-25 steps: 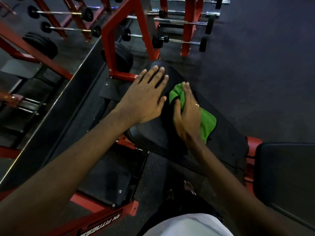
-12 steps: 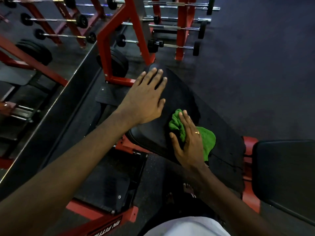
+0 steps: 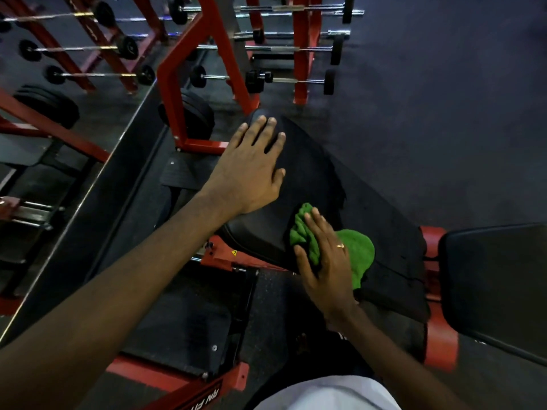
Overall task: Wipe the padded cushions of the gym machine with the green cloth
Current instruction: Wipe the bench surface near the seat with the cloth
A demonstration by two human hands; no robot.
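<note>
- Far L: red rack (image 3: 71, 54) carries short barbells (image 3: 97, 74) laid across it, one above another; black plates (image 3: 47, 105) stacked below it.
- Red frame (image 3: 207, 54) of the machine stands just L of the cushion's far end, w/ a black plate (image 3: 192, 116) leaning inside its base.
- Left hand (image 3: 251, 170): palm down on the far end of the long black cushion (image 3: 319, 179), fingers straight & spread. Grip apart, nothing clamped.
- Cushion runs diagonally from far L to near R. L half is smooth & a bit glossy, R half matte & rough, w/ a ragged edge between the two and cracks near the R end.
- Behind the cushion: 2nd red rack (image 3: 302, 54) holding more barbells (image 3: 293, 81) on several levels.
- Green cloth (image 3: 359, 255): bright green, fuzzy like terry, bunched into folds at its L end & flatter at R. Lies on the cushion's near edge, about mid-length, under the right hand.
- Right hand (image 3: 325, 261): fingers straight, pressing the cloth flat onto the cushion; thumb off the cloth, on the cushion's near side. Grip apart, not curled round the cloth. Gold ring (image 3: 340, 245) on one finger.
- R of the cushion: red bracket (image 3: 441, 344), then a 2nd black pad (image 3: 497, 285), smooth, close to the long one but w/ a gap between.
- Dark floor (image 3: 444, 113) spreads across the R side.
- Bottom edge: white garment (image 3: 325, 395) of the person.
</note>
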